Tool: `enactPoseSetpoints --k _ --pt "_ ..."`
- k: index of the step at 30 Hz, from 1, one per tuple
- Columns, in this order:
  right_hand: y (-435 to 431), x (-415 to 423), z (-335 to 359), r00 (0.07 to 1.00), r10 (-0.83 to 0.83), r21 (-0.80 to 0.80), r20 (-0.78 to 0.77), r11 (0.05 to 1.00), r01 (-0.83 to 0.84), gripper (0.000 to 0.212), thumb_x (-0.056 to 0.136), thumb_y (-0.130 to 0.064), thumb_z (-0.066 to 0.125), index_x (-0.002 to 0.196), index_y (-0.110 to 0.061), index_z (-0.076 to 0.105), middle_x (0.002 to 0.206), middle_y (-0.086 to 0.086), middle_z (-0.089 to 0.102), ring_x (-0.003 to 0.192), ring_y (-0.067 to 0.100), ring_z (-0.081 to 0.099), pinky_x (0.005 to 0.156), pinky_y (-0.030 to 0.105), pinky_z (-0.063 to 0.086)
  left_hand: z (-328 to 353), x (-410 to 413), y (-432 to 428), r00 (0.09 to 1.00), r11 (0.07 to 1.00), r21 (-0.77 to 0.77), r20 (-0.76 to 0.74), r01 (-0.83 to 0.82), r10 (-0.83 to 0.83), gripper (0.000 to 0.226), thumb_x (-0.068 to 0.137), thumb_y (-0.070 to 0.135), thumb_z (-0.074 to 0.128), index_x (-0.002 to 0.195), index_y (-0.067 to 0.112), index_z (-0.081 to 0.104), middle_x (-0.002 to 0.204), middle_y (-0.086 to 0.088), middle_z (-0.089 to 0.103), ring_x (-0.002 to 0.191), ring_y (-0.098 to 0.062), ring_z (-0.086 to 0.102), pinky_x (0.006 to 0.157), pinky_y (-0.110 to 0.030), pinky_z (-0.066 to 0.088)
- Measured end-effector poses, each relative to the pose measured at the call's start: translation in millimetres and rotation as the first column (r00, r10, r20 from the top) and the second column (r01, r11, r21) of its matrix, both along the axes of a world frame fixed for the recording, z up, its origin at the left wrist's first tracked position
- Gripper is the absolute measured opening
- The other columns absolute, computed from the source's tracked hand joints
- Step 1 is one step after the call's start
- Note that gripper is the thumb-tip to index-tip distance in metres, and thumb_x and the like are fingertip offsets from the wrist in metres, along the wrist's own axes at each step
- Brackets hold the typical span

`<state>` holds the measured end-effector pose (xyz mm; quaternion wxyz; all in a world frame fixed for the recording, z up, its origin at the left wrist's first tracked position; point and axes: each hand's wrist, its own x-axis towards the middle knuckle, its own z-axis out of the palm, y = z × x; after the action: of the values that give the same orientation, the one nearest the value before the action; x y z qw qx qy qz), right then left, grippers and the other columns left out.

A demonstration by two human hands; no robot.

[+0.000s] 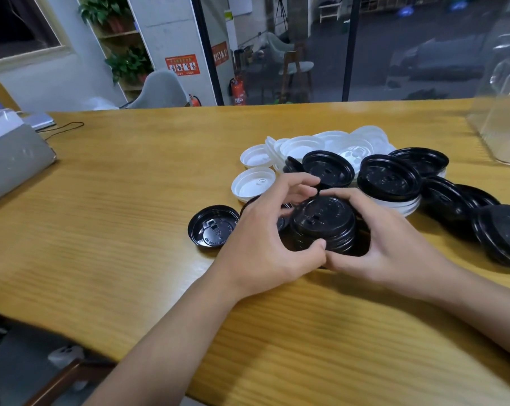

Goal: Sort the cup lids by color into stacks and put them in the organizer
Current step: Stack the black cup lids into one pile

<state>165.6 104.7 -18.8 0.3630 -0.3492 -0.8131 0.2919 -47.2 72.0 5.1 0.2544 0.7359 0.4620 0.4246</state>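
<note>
A short stack of black lids (pixel 322 222) stands on the wooden table (pixel 131 218). My left hand (pixel 265 241) and my right hand (pixel 385 244) wrap around it from both sides, thumbs meeting at the front. One black lid (pixel 212 225) lies upside down just left of my left hand. More black lids (pixel 390 177) spread behind and to the right, some resting on white ones. A heap of white lids (pixel 330 145) lies behind them, with a single white lid (pixel 253 183) upside down nearer my left hand. A clear plastic organizer (pixel 505 121) stands at the far right.
A grey case (pixel 13 159) sits at the table's left edge with a thin cable (pixel 63 127) behind it. Beyond the table are a glass wall, a grey chair (pixel 160 89) and shelves with plants.
</note>
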Motion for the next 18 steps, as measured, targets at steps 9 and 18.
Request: enactPoseSetpoints --k 9,18 --pt "-5.2 1.7 -1.5 0.999 -0.034 -0.002 0.034 0.999 0.034 0.071 0.074 -0.050 0.089 0.133 -0.030 0.055 0.118 -0.018 0.072 0.112 0.006 0.070 0.091 0.031 0.055 -6.4 7.5 0.7 0.995 0.998 -0.008 0.075 -0.065 0.066 0.064 0.075 0.038 0.092 0.131 0.030 0.060 0.114 0.009 0.068 0.118 -0.010 0.066 0.101 -0.034 0.057" --pt "0.4 7.3 -0.1 0.999 0.015 -0.062 0.049 0.998 -0.012 0.100 0.073 -0.048 0.092 0.156 -0.033 0.040 0.138 -0.024 0.063 0.129 -0.001 0.061 0.110 0.030 0.049 -1.7 -3.4 0.1 0.997 0.998 -0.062 0.070 0.028 -0.024 0.062 0.082 0.010 0.079 0.137 0.025 0.055 0.130 0.007 0.072 0.131 -0.003 0.062 0.110 -0.025 0.050"
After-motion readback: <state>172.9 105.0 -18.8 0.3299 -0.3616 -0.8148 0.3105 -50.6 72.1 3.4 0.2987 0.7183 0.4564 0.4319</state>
